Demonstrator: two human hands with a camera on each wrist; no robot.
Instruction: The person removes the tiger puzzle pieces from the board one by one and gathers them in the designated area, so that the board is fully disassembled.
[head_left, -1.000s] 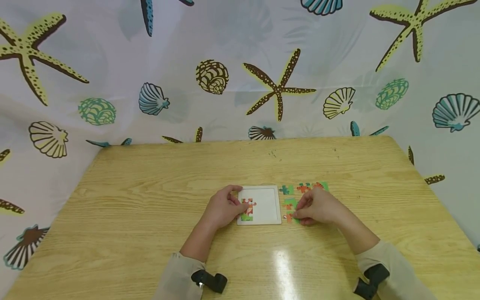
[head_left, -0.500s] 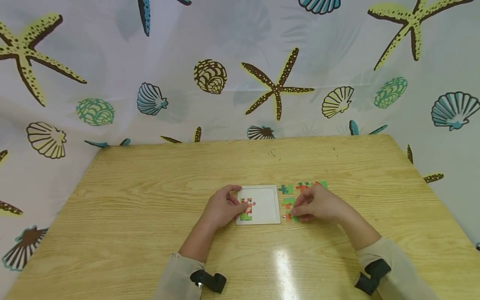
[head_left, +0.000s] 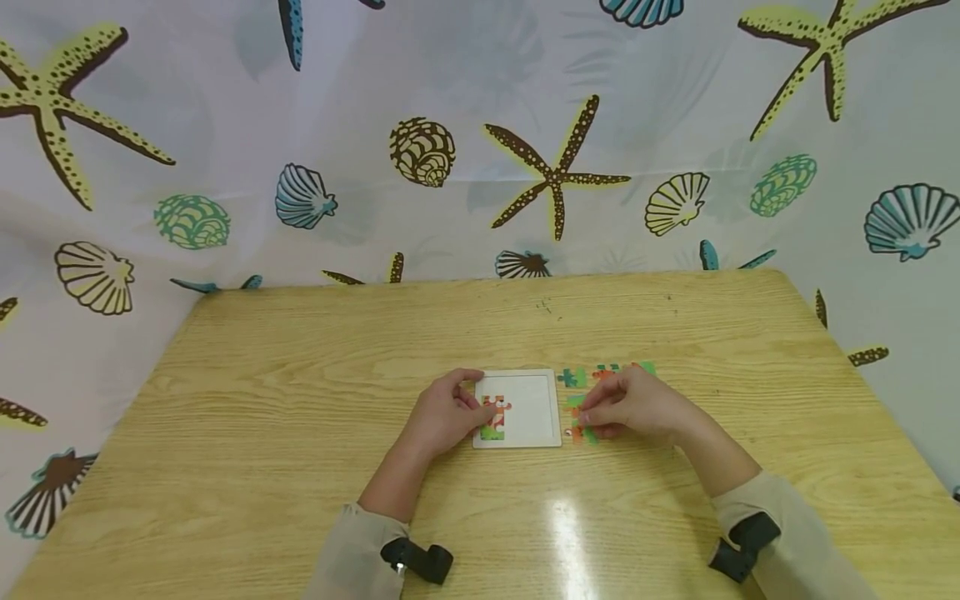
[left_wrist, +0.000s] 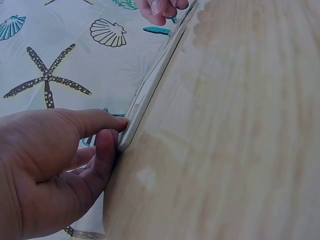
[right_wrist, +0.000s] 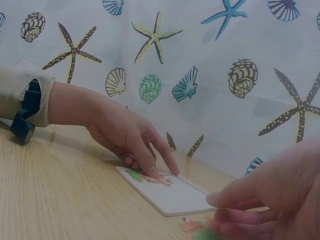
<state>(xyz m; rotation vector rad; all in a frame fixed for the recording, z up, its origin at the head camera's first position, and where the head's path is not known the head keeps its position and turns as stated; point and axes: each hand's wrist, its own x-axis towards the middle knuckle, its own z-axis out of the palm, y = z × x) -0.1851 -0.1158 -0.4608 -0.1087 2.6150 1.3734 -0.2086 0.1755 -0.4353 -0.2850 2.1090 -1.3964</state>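
My left hand (head_left: 442,417) holds the left side of a white puzzle board (head_left: 532,425), its thumb pressing on several fitted puzzle pieces (head_left: 492,431) in orange and green. In the right wrist view, the left index finger reaches the board's edge. My right hand (head_left: 633,407) hovers over loose puzzle pieces (head_left: 575,378) at the board's right. Its thumb and loosely bent fingers are just above an orange-and-green piece (right_wrist: 192,225), with a gap between them and nothing visibly gripped. The hand hides some of the pieces.
A pale wooden table (head_left: 300,375) bears everything. Behind it hangs a white cloth (head_left: 450,225) printed with starfish and shells. Black wrist cameras (head_left: 417,561) sit over both beige sleeves.
My right hand has shifted slightly left and away from me over the loose pieces. The left hand and the board stay in place.
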